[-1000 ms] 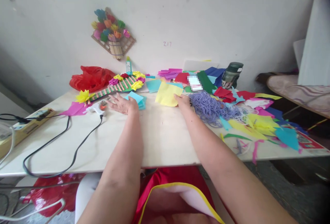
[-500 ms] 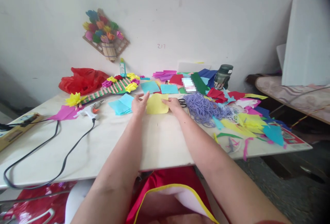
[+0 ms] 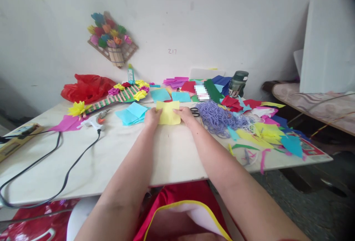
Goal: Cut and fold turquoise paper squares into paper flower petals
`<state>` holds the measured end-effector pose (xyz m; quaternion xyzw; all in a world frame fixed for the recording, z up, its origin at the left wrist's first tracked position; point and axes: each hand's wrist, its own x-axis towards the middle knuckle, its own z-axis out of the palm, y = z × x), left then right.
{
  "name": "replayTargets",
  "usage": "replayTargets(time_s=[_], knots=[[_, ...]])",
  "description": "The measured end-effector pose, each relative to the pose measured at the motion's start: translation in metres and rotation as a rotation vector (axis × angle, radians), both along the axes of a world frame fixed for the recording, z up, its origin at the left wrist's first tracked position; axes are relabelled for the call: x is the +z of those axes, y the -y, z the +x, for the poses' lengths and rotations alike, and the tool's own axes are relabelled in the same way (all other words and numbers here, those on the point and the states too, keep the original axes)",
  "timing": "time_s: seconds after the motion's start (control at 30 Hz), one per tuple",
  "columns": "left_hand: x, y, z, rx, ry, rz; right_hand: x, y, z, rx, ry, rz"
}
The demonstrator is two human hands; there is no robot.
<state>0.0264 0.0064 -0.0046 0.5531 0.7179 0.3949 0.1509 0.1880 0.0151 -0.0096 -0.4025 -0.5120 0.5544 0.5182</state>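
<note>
The fingers (image 3: pixel 159 112) of the left hand (image 3: pixel 151 118) pinch the left edge of a yellow paper square (image 3: pixel 168 114); those of the right hand (image 3: pixel 186 116) pinch its right edge, the sheet spanning between them above the desk (image 3: pixel 177 156). Just left of the fingers lie light-blue sheets (image 3: pixel 132 114); just right, black scissor handles (image 3: pixel 195 112), then purple yarn (image 3: pixel 215 116). Farther left sits a white glue gun (image 3: pixel 95 123); beyond, to the left, a flower-trimmed green piece (image 3: pixel 121 97).

A plain, squarish yellow paper (image 3: pixel 168 114) is spread out, broad face showing, over the table (image 3: pixel 179 159).
</note>
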Motion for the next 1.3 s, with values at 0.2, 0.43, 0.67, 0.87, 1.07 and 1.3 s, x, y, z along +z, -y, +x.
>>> replayTargets(time_s=[0.2,0.43,0.67,0.87,1.07,1.3], knots=[[0.005,0.007,0.005,0.041,-0.264,-0.120,-0.006,-0.012,0.006,-0.343,0.384,0.155],[-0.001,0.009,0.012,0.094,-0.319,-0.018,0.013,-0.015,0.004,-0.489,1.073,0.348],[-0.002,0.008,0.018,-0.165,-0.545,0.238,0.008,-0.044,0.009,-0.285,1.446,0.357],[-0.008,0.008,0.027,-0.456,-0.674,-0.065,0.004,-0.061,0.010,-0.204,1.519,0.283],[-0.009,0.009,0.030,-0.444,-0.666,-0.207,0.007,-0.072,-0.012,-0.098,1.476,0.359],[-0.008,0.010,0.030,-0.451,-0.648,-0.194,0.013,-0.080,-0.041,0.034,1.474,0.360]])
